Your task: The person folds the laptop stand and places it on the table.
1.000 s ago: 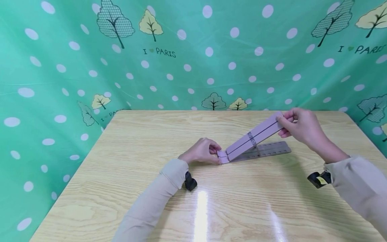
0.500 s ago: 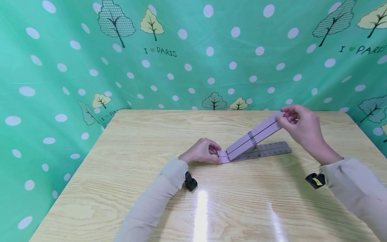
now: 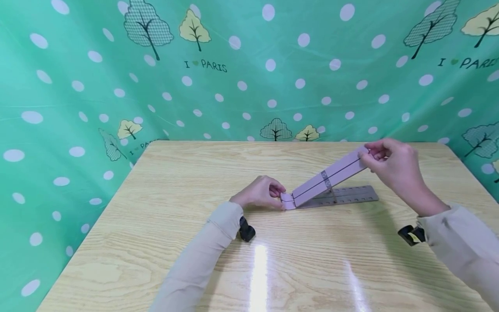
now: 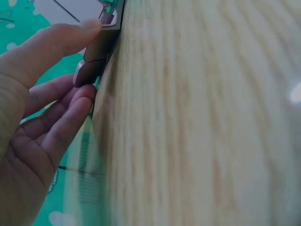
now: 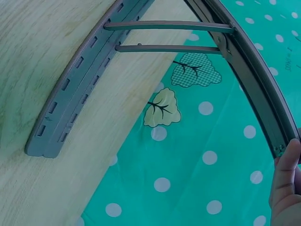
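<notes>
A folding laptop stand, lavender on its upper faces, is spread in a narrow V on the table. Its raised panel (image 3: 343, 168) slopes up to the right over the slotted base (image 3: 355, 194). Two thin support struts (image 5: 164, 26) link base and panel in the right wrist view. My left hand (image 3: 262, 192) pinches the short hinged end (image 3: 287, 201), thumb on its upper face and fingers at its end. At the top right, my right hand (image 3: 395, 167) pinches the raised panel's upper corner between thumb and fingers. The right wrist view shows only part of that hand.
A pale wood-grain table (image 3: 156, 190) lies under the stand. Green dotted cloth (image 3: 234, 86) printed with trees hangs behind and at both sides. Each wrist carries a small black camera, such as the right wrist camera (image 3: 411, 235).
The right hand and the panel's raised end have shifted slightly to the right. The base's right end now sits a little lower and farther right in view. The left hand keeps its grip.
</notes>
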Motion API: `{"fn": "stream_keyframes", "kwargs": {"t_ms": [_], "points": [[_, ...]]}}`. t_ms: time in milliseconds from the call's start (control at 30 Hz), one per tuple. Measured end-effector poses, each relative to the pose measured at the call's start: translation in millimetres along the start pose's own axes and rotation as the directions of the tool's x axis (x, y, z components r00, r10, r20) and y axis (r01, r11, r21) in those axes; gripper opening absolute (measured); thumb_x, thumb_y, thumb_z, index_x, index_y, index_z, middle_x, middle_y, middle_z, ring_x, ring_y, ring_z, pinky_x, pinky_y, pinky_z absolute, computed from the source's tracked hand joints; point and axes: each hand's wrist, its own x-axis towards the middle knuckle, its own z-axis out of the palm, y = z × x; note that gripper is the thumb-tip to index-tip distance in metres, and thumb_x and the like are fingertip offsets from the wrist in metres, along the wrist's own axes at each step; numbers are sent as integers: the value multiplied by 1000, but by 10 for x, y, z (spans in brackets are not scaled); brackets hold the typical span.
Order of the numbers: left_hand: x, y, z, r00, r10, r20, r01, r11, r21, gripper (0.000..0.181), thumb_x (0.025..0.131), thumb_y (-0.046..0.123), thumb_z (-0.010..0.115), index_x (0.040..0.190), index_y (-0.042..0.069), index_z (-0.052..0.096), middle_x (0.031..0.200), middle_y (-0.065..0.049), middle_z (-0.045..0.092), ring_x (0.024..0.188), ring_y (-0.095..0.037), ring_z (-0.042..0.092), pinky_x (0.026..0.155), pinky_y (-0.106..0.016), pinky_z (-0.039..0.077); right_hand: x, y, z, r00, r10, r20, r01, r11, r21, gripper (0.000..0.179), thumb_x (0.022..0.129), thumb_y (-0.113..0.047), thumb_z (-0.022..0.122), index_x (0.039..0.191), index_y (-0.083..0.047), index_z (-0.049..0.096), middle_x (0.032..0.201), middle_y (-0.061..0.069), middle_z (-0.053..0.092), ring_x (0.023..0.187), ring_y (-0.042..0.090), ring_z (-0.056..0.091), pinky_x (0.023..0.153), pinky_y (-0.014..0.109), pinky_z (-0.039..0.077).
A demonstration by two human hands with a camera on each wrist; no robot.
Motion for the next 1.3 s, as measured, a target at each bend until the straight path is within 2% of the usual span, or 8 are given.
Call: {"fn": "stream_keyframes", "kwargs": {"t_ms": [267, 433, 533, 700, 800, 900, 1133, 1300], "points": [[-3, 0, -11, 1000, -4, 16, 4, 1000, -2, 40, 64, 12, 78, 101, 2, 64, 93, -2, 63, 80, -6, 59, 72, -14, 48, -1, -40, -22, 999, 29, 41, -29, 1000, -12, 20, 77, -5, 61, 91, 8, 63, 69, 16, 59, 51, -8, 42, 38, 9, 37], [-5, 22, -5, 1000, -17, 26, 16, 1000, 4, 41, 65, 12, 78, 102, 2, 63, 93, -2, 63, 80, -6, 58, 73, -14, 48, -1, -31, -91, 983, 94, 157, -100, 995, 32, 29, 84, -18, 60, 99, 6, 59, 79, 20, 60, 53, -8, 47, 42, 13, 42], [-8, 27, -1, 999, -26, 25, 26, 1000, 6, 40, 65, 12, 78, 101, 2, 64, 93, -1, 63, 80, -6, 58, 72, -13, 48, -10, 33, -163, 957, 128, 259, -155, 984, 87, 36, 88, -27, 55, 106, 3, 55, 89, 14, 59, 60, -5, 51, 50, 13, 44], [-14, 31, 5, 999, -38, 19, 38, 999, 9, 40, 65, 11, 78, 101, 2, 63, 92, -1, 62, 81, -7, 58, 72, -13, 48, -52, 269, -230, 923, 137, 361, -219, 956, 196, 38, 94, -28, 42, 117, 2, 49, 94, -13, 55, 77, -2, 54, 64, 9, 45], [-15, 26, 7, 999, -38, 16, 38, 999, -2, 41, 65, 11, 78, 101, 2, 63, 92, -1, 62, 81, -7, 57, 72, -13, 48, -101, 458, -216, 905, 143, 401, -229, 958, 174, 41, 95, -28, 40, 118, 6, 47, 100, -3, 57, 78, -7, 52, 64, 9, 46], [-20, 15, 7, 999, -34, 9, 34, 999, -4, 41, 64, 11, 78, 101, 2, 64, 91, -1, 62, 80, -6, 57, 72, -13, 48, -176, 656, -154, 865, 160, 476, -221, 972, 75, 44, 92, -29, 47, 118, 6, 48, 104, 16, 57, 80, -4, 50, 63, 12, 46], [-25, 4, 15, 999, -36, -1, 36, 999, -34, 40, 65, 8, 77, 101, 1, 63, 91, -2, 62, 79, -7, 57, 73, -14, 48, -371, 1038, 57, 737, 152, 659, -201, 980, -2, 55, 85, -24, 60, 121, 13, 42, 118, 33, 45, 102, 45, 47, 78, 48, 46], [-20, -9, 25, 999, -38, 2, 39, 997, -63, 40, 65, 7, 77, 102, 0, 63, 91, -2, 62, 80, -7, 57, 74, -14, 48, -424, 1139, 164, 734, 119, 669, -127, 991, -37, 59, 77, -17, 69, 119, 15, 43, 116, 34, 46, 100, 47, 47, 82, 55, 41]]}}
